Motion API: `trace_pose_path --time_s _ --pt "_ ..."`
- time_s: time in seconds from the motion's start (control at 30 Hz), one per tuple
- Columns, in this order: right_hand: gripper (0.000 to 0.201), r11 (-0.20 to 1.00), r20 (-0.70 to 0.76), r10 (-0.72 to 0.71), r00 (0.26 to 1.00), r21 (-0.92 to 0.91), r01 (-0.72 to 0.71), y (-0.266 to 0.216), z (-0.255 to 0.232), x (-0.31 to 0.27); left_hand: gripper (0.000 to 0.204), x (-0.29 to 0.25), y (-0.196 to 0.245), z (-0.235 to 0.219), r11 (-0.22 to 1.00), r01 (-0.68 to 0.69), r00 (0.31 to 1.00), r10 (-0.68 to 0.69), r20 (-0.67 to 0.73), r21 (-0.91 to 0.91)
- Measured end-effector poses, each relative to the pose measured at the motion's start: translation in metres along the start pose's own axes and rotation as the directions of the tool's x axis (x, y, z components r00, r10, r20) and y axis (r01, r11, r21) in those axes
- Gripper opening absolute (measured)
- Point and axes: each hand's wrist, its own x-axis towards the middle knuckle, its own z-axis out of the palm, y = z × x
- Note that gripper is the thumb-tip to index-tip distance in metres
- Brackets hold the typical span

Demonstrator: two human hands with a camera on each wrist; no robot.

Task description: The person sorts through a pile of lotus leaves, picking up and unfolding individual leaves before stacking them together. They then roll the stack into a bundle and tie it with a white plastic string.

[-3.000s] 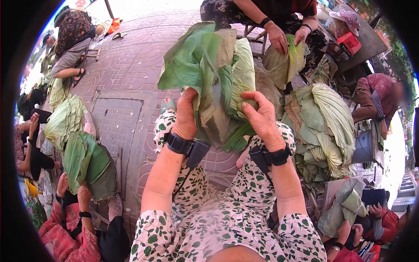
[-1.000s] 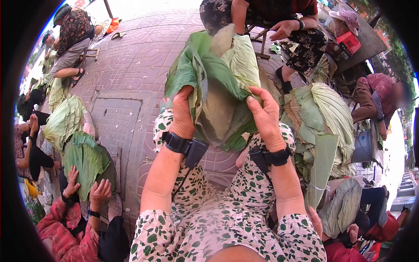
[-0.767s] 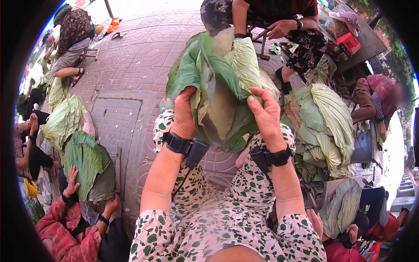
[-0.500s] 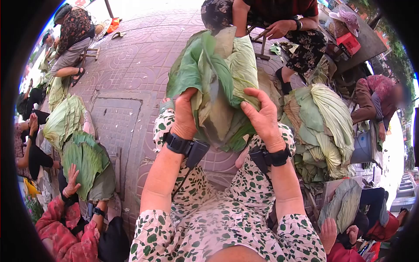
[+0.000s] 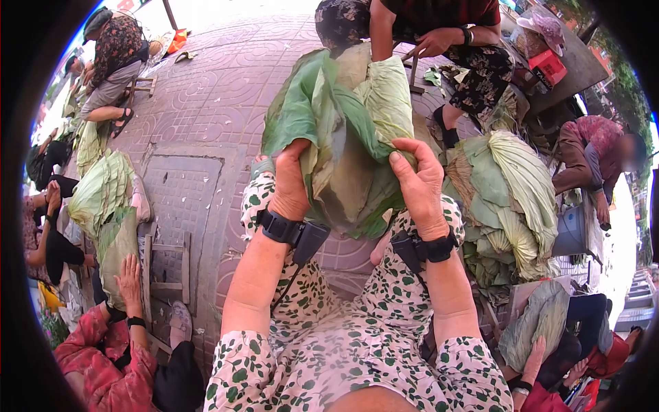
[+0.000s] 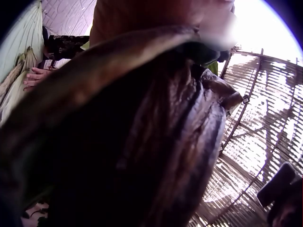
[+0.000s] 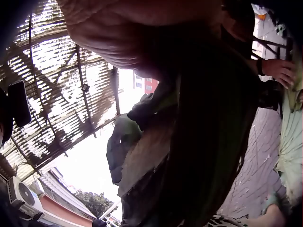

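A bundle of large green and brownish leaves [image 5: 343, 165] hangs between the two hands above the knees in the head view. The left hand [image 5: 291, 182] grips its left edge, fingers hidden behind the leaves. On the other side the right hand [image 5: 420, 182] pinches the edge of a pale green leaf [image 5: 388, 99] between thumb and fingers. In the left wrist view dark, wrinkled leaves [image 6: 180, 132] fill the middle below the left hand [image 6: 147, 19]. Shaded leaves [image 7: 147, 156] lie under the right hand [image 7: 128, 33] in the right wrist view.
A tall stack of leaves [image 5: 511, 199] stands at the right, beside a grey bucket [image 5: 571, 232]. Another leaf pile [image 5: 103, 192] lies left, near a wooden stool [image 5: 167, 268]. A person in dark clothes [image 5: 439, 41] sits opposite; others sit around with leaves.
The right hand has shifted slightly and the leaf folds between the hands have changed shape; the left hand keeps its grip. At lower left, the neighbour's broad leaf has moved away, showing a stool.
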Motion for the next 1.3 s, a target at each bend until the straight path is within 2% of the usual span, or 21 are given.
trace_pose_path --time_s 0.2,0.47,0.8,1.3 --pt "0.021 1.0 -0.009 0.023 1.0 -0.004 -0.023 -0.0035 0.0001 -0.0004 0.027 0.0008 -0.0007 -0.0005 0.999 -0.033 0.999 0.033 -0.003 0.03" --pt "0.02 0.997 -0.046 0.014 0.999 0.076 -0.01 -0.001 -0.0001 0.0002 0.029 0.0003 -0.0011 0.0049 0.997 -0.018 0.999 0.021 -0.038 0.081" --pt "0.021 0.999 -0.03 0.031 0.999 0.016 -0.031 -0.0042 -0.0007 0.0004 0.029 0.0002 -0.0009 0.0075 0.997 0.016 1.0 -0.015 -0.013 0.071" --pt "0.021 0.999 -0.004 0.037 0.999 0.025 -0.036 -0.0034 -0.0016 0.0002 0.027 0.0023 -0.0029 0.0055 0.997 -0.015 0.999 0.018 -0.028 0.082"
